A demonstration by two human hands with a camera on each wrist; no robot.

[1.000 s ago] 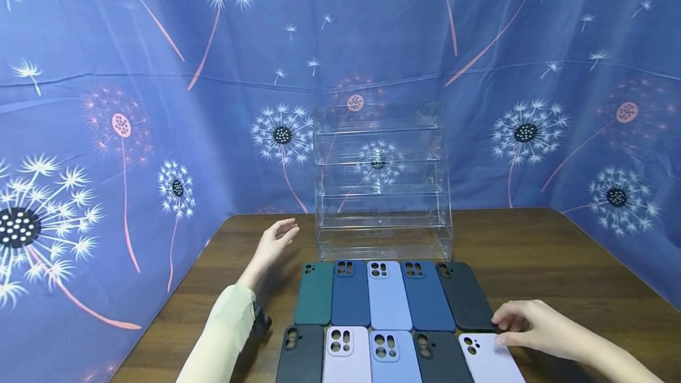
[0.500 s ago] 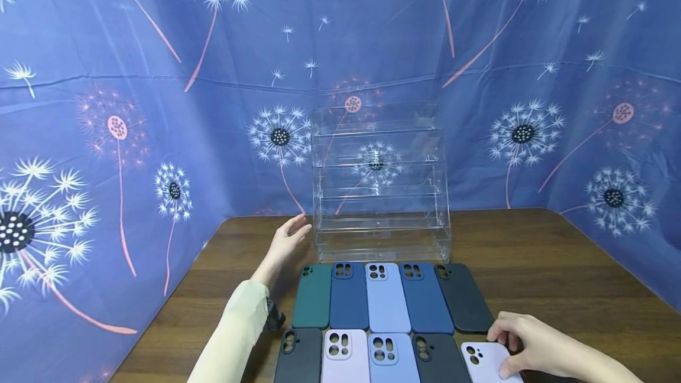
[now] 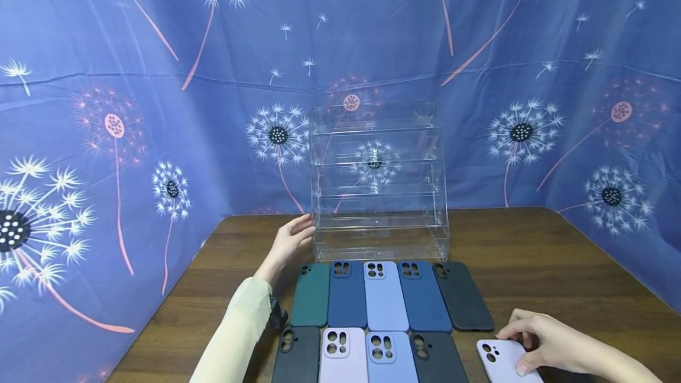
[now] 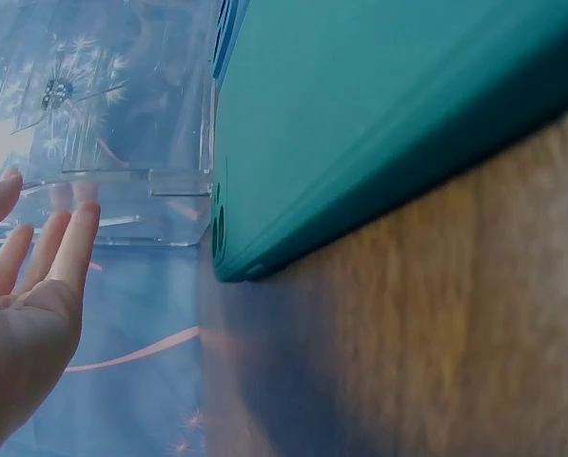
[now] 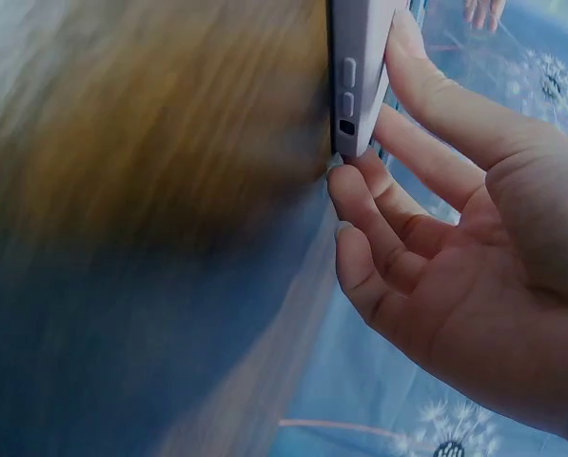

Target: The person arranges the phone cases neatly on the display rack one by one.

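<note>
My right hand (image 3: 555, 341) pinches a pale lilac phone case (image 3: 497, 359) by its right edge, thumb over the back. In the right wrist view, the thumb lies on one face of the case (image 5: 364, 57) and the fingers curl below it, near its lower edge. My left hand (image 3: 286, 247), fingers relaxed, is at the left side of a clear acrylic stepped display rack (image 3: 380, 250); whether the fingertips touch it I cannot tell. A green phone case (image 3: 310, 297) lies close to the left wrist and fills much of the left wrist view.
Beside the green case lie dark blue (image 3: 347, 303), light blue (image 3: 385, 303) and black (image 3: 465, 300) phone cases in a back row. The front row has black (image 3: 298, 356), lilac (image 3: 344, 365) and blue (image 3: 392, 365) ones. A patterned blue cloth (image 3: 223, 135) hangs behind the wooden table (image 3: 564, 270).
My right hand has taken hold of the lilac case and drawn it rightward, away from the black case beside it. My left hand has moved right, up to the rack's side.
</note>
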